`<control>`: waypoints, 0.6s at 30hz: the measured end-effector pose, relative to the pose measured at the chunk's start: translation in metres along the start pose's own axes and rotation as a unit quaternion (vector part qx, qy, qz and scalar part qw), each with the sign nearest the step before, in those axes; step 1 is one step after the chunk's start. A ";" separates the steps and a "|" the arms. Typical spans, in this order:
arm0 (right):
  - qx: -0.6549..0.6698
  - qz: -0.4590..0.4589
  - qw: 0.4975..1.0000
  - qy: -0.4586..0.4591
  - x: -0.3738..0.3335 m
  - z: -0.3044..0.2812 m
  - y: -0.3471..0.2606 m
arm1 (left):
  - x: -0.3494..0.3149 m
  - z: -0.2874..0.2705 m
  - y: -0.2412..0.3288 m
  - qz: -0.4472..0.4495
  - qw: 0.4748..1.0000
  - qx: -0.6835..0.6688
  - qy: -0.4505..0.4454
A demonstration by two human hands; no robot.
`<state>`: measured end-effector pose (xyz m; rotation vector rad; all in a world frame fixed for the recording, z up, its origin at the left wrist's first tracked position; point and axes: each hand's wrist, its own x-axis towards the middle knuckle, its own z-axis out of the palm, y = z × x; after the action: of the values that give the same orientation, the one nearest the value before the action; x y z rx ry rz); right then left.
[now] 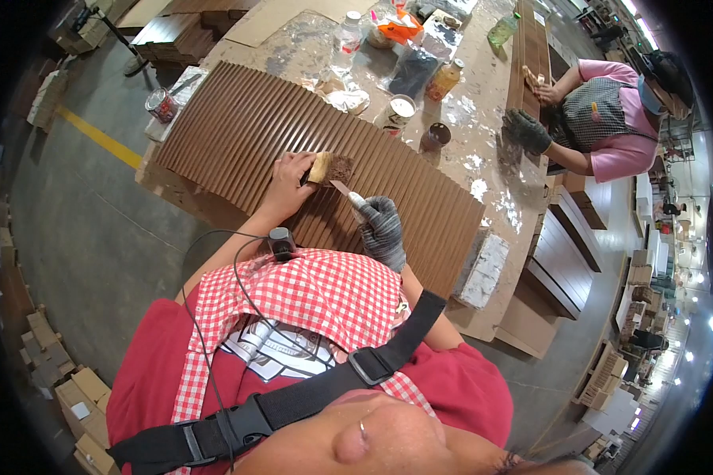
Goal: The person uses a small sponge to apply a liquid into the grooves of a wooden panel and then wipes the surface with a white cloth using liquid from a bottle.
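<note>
My bare left hand [290,180] is closed around a wide brush [338,169] with a yellowish body and dark brown bristles. My right hand [383,228], in a grey knit glove, grips a small knife [340,188] by its pale, wrapped-looking handle. The blade tip points at the lower edge of the bristles; whether it touches them I cannot tell. Both hands are over a large brown ribbed panel [238,119], which lies at a slant across the workbench.
Behind the panel, the paint-spotted workbench [483,162] holds a white can [399,112], a dark cup [435,138], an amber bottle [445,79] and a clear bottle [347,36]. A co-worker [610,119] stands at the right by a brown board [528,47]. Another can [161,104] stands left.
</note>
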<state>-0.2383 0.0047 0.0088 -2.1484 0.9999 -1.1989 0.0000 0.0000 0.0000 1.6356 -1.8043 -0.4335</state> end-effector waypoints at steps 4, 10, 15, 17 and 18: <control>0.131 0.110 0.984 0.041 0.013 -0.005 -0.009 | -0.002 -0.007 -0.004 0.009 1.000 0.013 0.001; 0.286 0.387 0.875 -0.054 0.034 -0.016 0.002 | -0.004 -0.003 0.000 0.015 1.000 -0.006 -0.009; 0.305 0.395 0.866 -0.025 0.042 -0.018 0.017 | -0.003 -0.001 -0.003 0.014 1.000 -0.005 -0.003; 0.331 0.398 0.855 -0.016 0.041 -0.020 0.018 | -0.004 -0.001 -0.002 0.018 1.000 -0.004 0.000; 0.340 0.374 0.863 -0.024 0.038 -0.019 0.017 | -0.006 -0.003 -0.002 0.016 1.000 -0.006 -0.004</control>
<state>-0.2475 -0.0369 0.0257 -1.0690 1.0326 -0.8945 0.0039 0.0064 -0.0008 1.5974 -1.8277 -0.4361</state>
